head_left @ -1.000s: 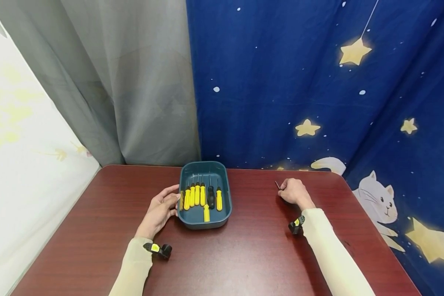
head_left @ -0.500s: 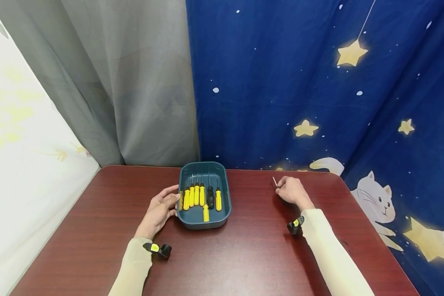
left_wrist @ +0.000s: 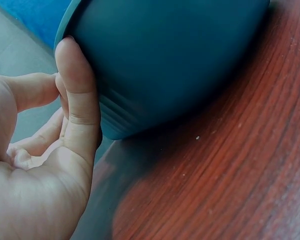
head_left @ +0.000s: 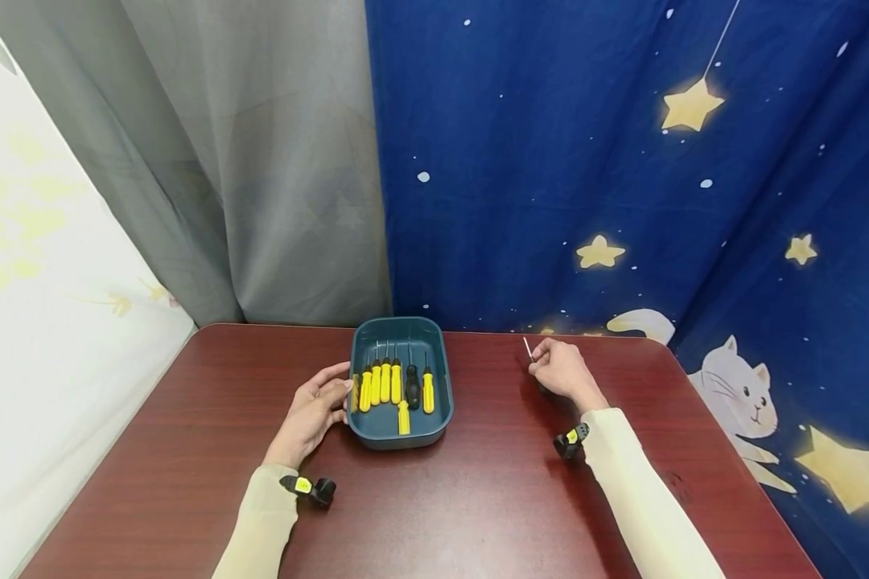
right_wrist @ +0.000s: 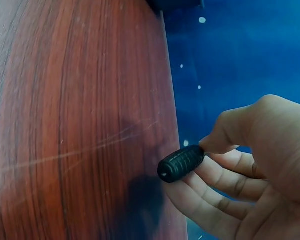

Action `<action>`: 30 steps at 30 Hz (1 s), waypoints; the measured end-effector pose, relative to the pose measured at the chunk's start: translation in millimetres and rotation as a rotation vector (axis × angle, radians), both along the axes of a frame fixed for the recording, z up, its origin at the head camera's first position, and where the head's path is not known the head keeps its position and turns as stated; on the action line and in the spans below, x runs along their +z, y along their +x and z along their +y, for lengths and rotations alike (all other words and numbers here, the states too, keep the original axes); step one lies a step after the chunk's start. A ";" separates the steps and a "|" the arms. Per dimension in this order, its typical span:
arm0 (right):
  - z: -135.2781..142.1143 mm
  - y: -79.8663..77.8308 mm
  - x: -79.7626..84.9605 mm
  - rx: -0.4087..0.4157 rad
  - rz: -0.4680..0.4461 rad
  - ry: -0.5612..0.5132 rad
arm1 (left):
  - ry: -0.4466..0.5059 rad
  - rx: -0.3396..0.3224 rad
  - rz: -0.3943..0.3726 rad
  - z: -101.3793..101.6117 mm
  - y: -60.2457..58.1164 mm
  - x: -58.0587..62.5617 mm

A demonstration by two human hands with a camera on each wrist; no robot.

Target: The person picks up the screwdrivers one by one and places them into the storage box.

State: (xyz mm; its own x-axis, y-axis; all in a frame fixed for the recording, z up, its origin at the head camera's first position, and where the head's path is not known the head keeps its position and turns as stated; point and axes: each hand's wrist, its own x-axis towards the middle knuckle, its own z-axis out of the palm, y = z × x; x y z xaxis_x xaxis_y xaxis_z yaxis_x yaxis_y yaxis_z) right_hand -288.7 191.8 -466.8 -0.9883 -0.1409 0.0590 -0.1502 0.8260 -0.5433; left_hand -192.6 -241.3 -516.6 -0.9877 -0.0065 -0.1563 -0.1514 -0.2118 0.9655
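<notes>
A dark blue-green plastic box stands near the table's back edge. My left hand grips its left wall, with the thumb at the rim and other fingers against the outside. In the left wrist view the box's outer wall fills the upper middle. Several yellow-handled screwdrivers and a black-handled one lie inside the box. To the right, my right hand pinches a small screwdriver with a ribbed black handle. Its thin metal shaft points up and away; the fingers partly cover the handle.
The reddish-brown wooden table reaches to a grey curtain and a blue star-patterned curtain behind it. White cloth hangs at the left. Each sleeve bears a black wrist camera, such as the right one.
My right hand has shifted slightly left and toward the back with the screwdriver, whose shaft shows more and points more upward. The left hand and box have stayed in place.
</notes>
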 end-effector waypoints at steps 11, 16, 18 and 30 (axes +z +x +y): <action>-11.4 1.5 9.7 0.012 0.060 -0.026 | -0.018 0.000 0.004 0.9 0.1 0.5; -20.3 5.6 16.8 0.020 0.077 -0.053 | -0.015 -0.008 0.006 0.9 0.0 0.2; -24.1 6.2 19.2 0.026 0.081 -0.065 | -0.012 -0.009 0.005 0.9 0.2 0.2; -47.9 5.6 29.0 0.058 0.092 -0.126 | -0.014 -0.012 0.013 1.1 0.5 1.5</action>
State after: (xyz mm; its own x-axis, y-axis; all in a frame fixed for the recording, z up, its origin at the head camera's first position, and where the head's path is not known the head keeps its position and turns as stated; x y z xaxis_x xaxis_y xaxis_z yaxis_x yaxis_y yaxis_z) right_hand -283.0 144.0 -437.8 -0.9682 -0.1835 0.1701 -0.2499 0.7408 -0.6235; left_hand -192.1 -240.2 -515.2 -0.9896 0.0032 -0.1436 -0.1414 -0.1968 0.9702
